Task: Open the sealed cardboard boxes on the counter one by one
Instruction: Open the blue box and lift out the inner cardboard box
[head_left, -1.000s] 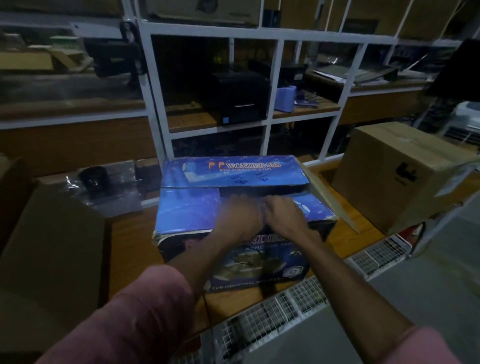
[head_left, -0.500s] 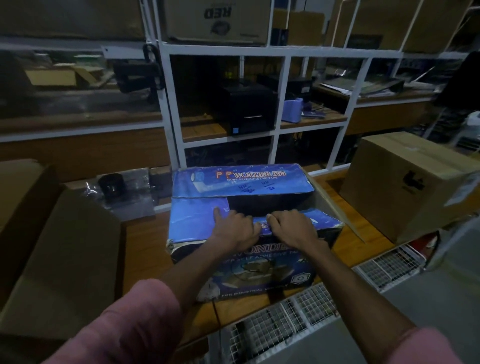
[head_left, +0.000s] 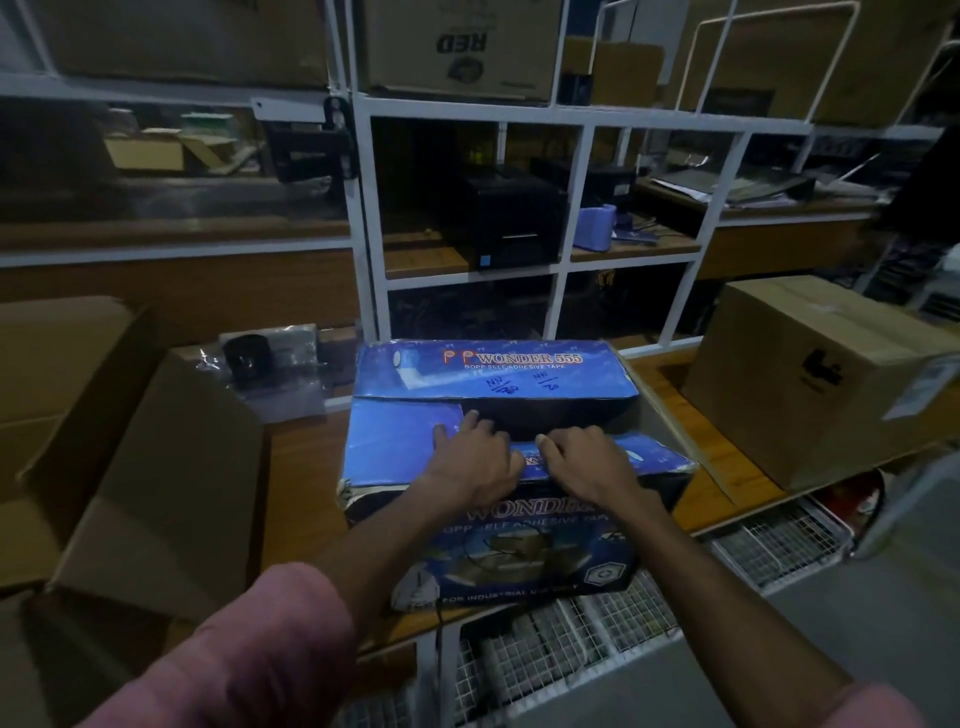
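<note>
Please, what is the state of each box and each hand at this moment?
blue tape box: top flaps partly open, dark gap showing
left hand: resting on near flap
right hand: fingers curled on near flap's edge
brown box: closed
left cardboard box: flaps open

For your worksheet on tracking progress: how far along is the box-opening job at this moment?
Done: the blue box has its far flap lifted, showing a dark gap. In hand: the left hand and right hand rest on its near flap. Left: the brown box on the right looks closed.
</note>
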